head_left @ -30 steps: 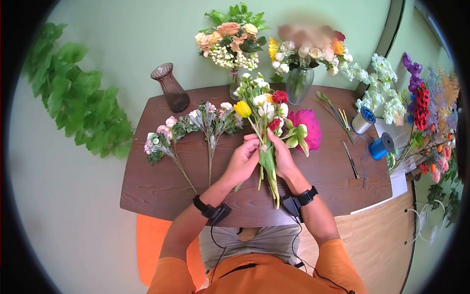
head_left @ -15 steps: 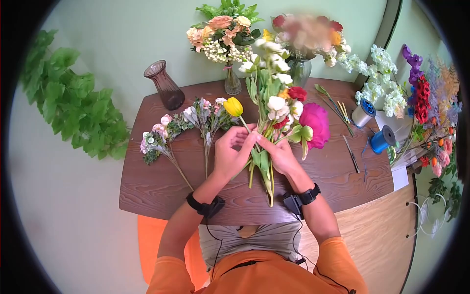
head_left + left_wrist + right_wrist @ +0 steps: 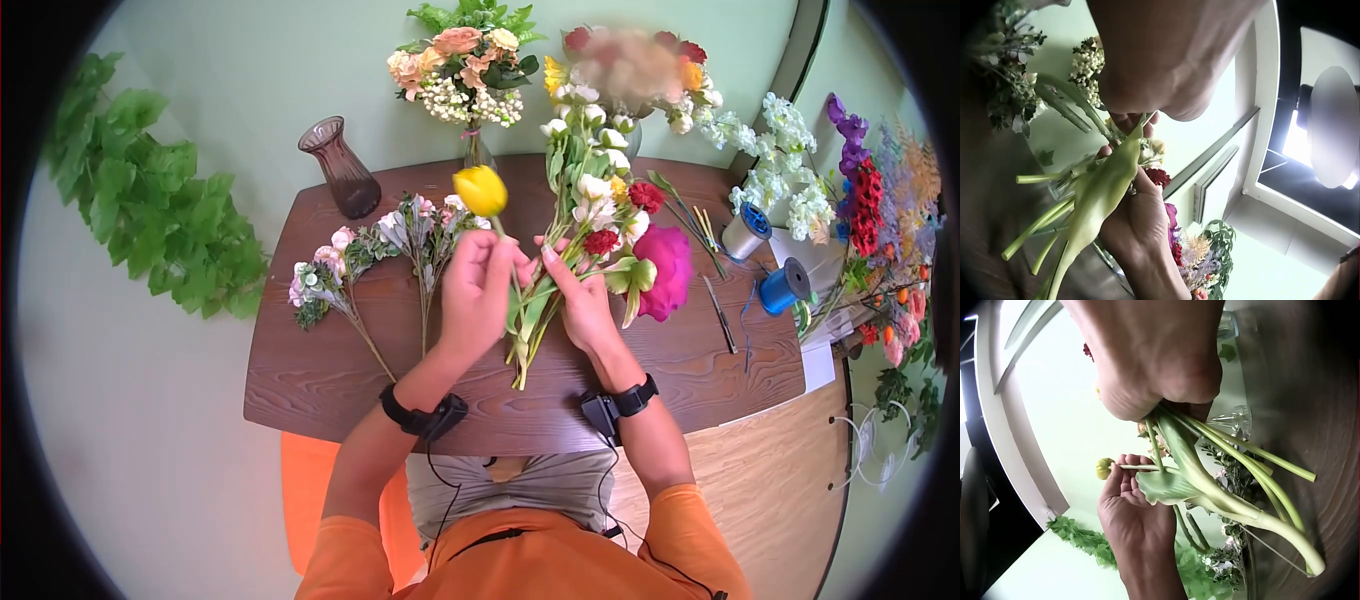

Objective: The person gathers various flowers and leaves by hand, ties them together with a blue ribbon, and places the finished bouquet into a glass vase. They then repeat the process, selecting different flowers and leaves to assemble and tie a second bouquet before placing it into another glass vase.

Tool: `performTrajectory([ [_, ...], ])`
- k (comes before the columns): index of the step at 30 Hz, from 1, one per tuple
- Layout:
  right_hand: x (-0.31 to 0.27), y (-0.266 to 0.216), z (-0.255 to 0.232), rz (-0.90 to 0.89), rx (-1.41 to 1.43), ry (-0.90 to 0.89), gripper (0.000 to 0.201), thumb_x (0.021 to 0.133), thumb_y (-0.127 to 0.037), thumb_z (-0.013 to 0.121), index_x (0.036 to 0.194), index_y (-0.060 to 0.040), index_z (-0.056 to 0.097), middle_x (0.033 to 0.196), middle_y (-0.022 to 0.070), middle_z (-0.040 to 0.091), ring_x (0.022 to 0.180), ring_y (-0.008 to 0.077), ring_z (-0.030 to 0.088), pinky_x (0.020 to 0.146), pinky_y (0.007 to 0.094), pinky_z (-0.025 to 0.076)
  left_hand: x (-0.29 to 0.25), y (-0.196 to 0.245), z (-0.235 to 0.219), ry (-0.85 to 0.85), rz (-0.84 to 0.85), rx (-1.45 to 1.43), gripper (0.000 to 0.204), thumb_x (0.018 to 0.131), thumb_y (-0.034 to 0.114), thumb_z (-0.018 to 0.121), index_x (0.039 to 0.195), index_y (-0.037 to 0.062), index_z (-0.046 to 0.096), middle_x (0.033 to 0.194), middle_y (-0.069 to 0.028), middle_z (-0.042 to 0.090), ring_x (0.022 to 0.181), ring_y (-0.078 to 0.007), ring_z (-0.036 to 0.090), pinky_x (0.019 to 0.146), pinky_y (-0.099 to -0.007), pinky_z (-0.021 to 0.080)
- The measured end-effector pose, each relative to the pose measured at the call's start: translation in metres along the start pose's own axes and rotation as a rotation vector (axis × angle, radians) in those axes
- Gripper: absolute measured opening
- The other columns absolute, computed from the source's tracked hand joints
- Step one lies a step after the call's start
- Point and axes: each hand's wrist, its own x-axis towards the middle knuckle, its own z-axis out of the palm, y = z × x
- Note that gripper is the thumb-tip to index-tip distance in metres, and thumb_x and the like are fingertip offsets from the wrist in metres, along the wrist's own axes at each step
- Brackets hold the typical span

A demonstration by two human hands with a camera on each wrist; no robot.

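In the head view my left hand (image 3: 476, 298) pinches the stem of a yellow tulip (image 3: 480, 190) just below its bloom. My right hand (image 3: 588, 308) grips a bunch of mixed stems, with its thumb lying along them. The bunch carries white flowers (image 3: 596, 205), red carnations (image 3: 601, 242) and a large magenta bloom (image 3: 664, 275). Its green stems (image 3: 525, 360) point down toward me between the hands. A broad pale-green leaf (image 3: 1104, 194) crosses in front of the right hand in the left wrist view. The right wrist view shows the tulip head (image 3: 1104, 468) at the left fingertips.
Two pink flower sprays (image 3: 340, 262) lie on the brown table (image 3: 300, 395) at left. Behind stand a purple glass vase (image 3: 345, 175) and vases of flowers. To the right are ribbon spools (image 3: 784, 287), cut stems (image 3: 690, 225) and a thin dark tool (image 3: 722, 315).
The tulip has moved left, away from the other blooms, with my left hand. The bunch has shifted right and tilted in my right hand. The two hands have drawn slightly apart.
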Motion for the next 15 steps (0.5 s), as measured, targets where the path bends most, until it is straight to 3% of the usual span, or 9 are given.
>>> performTrajectory([
  [2, 0.000, 0.005, -0.001, -0.015, 0.018, 0.037, 0.032, 0.104, -0.018, 0.062, 0.130, 0.0003, 0.061, 0.108, 0.0061, 0.070, 0.095, 0.0125, 0.066, 0.079, 0.0289, 0.055, -0.012, -0.005, 0.007, -0.090, 0.025, 0.100, 0.012, 0.108, 0.008, 0.048, 0.117, 0.0005, 0.045, 0.094, -0.0085, 0.064, 0.076, -0.0111, 0.061, 0.070, -0.0243, 0.050],
  [4, -0.004, 0.000, -0.006, 0.151, 0.216, -0.073, 0.031, 0.104, -0.018, 0.062, 0.129, -0.0002, 0.063, 0.113, 0.0053, 0.070, 0.099, 0.0121, 0.065, 0.081, 0.0297, 0.055, -0.019, -0.005, 0.007, -0.182, 0.022, 0.187, 0.012, 0.108, 0.006, 0.048, 0.117, -0.0001, 0.046, 0.094, -0.0090, 0.064, 0.076, -0.0108, 0.061, 0.069, -0.0234, 0.050],
  [6, -0.003, -0.003, -0.006, 0.165, 0.269, -0.110, 0.033, 0.103, -0.018, 0.063, 0.132, -0.0005, 0.062, 0.116, 0.0057, 0.069, 0.099, 0.0126, 0.066, 0.082, 0.0303, 0.055, -0.018, -0.001, 0.011, -0.160, 0.021, 0.179, 0.013, 0.108, 0.009, 0.048, 0.118, 0.0001, 0.047, 0.092, -0.0091, 0.063, 0.074, -0.0108, 0.061, 0.068, -0.0248, 0.053],
  [8, -0.005, -0.009, 0.001, 0.185, 0.274, -0.128, 0.035, 0.103, -0.018, 0.064, 0.132, -0.0010, 0.062, 0.115, 0.0062, 0.070, 0.100, 0.0131, 0.066, 0.084, 0.0302, 0.056, -0.015, 0.006, 0.009, 0.010, -0.065, -0.008, 0.011, 0.108, 0.009, 0.050, 0.115, 0.0003, 0.049, 0.087, -0.0071, 0.063, 0.067, -0.0101, 0.060, 0.063, -0.0251, 0.054],
  [10, -0.005, -0.010, 0.001, 0.189, 0.252, -0.174, 0.038, 0.102, -0.019, 0.065, 0.135, -0.0016, 0.059, 0.114, 0.0078, 0.070, 0.102, 0.0143, 0.067, 0.085, 0.0312, 0.057, -0.010, 0.012, -0.003, 0.070, -0.122, -0.108, 0.015, 0.109, 0.014, 0.049, 0.117, 0.0013, 0.049, 0.086, -0.0079, 0.061, 0.066, -0.0122, 0.060, 0.061, -0.0275, 0.056],
  [15, -0.007, 0.001, 0.008, 0.204, 0.310, -0.118, 0.042, 0.102, -0.023, 0.065, 0.138, -0.0038, 0.057, 0.113, 0.0096, 0.070, 0.099, 0.0154, 0.067, 0.085, 0.0334, 0.058, -0.016, 0.011, -0.022, 0.090, -0.258, -0.264, 0.025, 0.109, 0.020, 0.050, 0.125, 0.0009, 0.050, 0.088, -0.0075, 0.062, 0.069, -0.0132, 0.061, 0.065, -0.0311, 0.058],
])
